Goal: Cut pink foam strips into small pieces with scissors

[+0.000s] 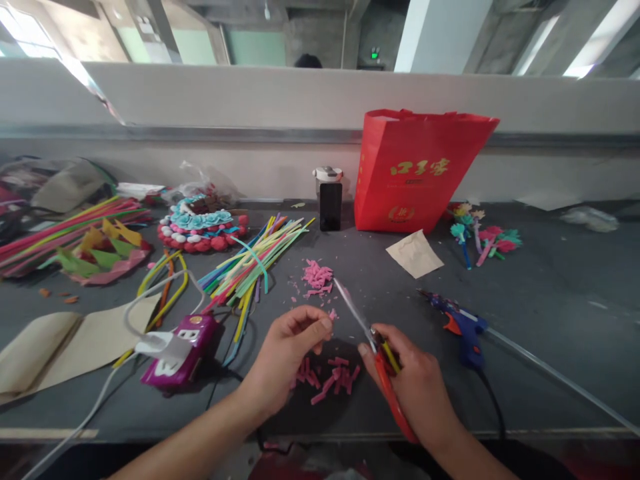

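Observation:
My right hand [417, 387] is closed around red-handled scissors [373, 343], whose blades point up and left over the dark table. My left hand [290, 350] pinches a tiny pink piece [332, 315] between thumb and fingertips, just left of the blade tips. Below and between the hands lie several short pink cut strips [330, 380]. A small heap of pink snippets [317, 277] sits a little farther back.
A bundle of coloured strips [253, 263] lies left of centre. A purple box [183, 350] with white cable, a blue glue gun [463, 325], a red bag [417, 170], a dark bottle [329, 199], a decorated round piece [203, 227] and small craft flowers [480, 237] stand around.

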Action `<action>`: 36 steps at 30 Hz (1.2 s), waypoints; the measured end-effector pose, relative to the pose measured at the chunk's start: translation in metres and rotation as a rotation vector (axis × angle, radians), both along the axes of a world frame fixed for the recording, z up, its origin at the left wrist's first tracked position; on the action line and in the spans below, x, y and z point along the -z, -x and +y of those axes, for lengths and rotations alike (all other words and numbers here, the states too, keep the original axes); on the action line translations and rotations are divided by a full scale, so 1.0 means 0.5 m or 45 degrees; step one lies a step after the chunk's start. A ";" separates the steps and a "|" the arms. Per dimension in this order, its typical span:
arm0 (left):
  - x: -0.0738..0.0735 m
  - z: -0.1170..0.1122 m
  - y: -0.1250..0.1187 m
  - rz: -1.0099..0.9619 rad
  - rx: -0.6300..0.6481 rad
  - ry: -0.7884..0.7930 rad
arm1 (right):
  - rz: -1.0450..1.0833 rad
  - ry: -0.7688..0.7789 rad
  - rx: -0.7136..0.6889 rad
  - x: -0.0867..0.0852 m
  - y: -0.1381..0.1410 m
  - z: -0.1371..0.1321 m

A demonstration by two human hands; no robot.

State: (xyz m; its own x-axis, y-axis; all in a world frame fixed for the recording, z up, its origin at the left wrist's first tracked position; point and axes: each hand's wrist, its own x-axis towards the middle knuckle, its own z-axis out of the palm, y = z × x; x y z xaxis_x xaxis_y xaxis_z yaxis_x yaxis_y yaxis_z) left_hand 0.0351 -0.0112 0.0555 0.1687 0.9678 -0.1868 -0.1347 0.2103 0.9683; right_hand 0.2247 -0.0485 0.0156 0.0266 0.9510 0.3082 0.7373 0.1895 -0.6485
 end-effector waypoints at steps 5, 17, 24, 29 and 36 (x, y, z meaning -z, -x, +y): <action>0.013 0.044 0.028 0.485 -0.040 -0.292 | 0.175 0.118 0.014 -0.002 -0.017 0.011; 0.030 0.063 0.043 0.761 -0.021 -0.600 | 0.313 0.103 0.006 -0.013 -0.035 0.011; 0.054 0.000 0.037 1.018 0.445 -0.863 | 0.272 0.116 0.031 -0.008 -0.030 0.009; 0.076 -0.011 0.013 1.261 0.572 -1.048 | 0.187 0.104 0.062 -0.006 -0.033 0.008; 0.068 -0.006 -0.020 1.589 0.628 -1.111 | 0.083 0.062 0.050 -0.008 -0.023 0.014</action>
State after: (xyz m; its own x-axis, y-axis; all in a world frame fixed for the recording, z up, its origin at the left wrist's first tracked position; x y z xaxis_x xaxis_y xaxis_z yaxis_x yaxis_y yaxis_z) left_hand 0.0450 -0.0144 0.0214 0.6550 0.7470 0.1143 0.7069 -0.6591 0.2566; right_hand 0.2363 -0.0416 0.0198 0.0828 0.9626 0.2579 0.6993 0.1283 -0.7033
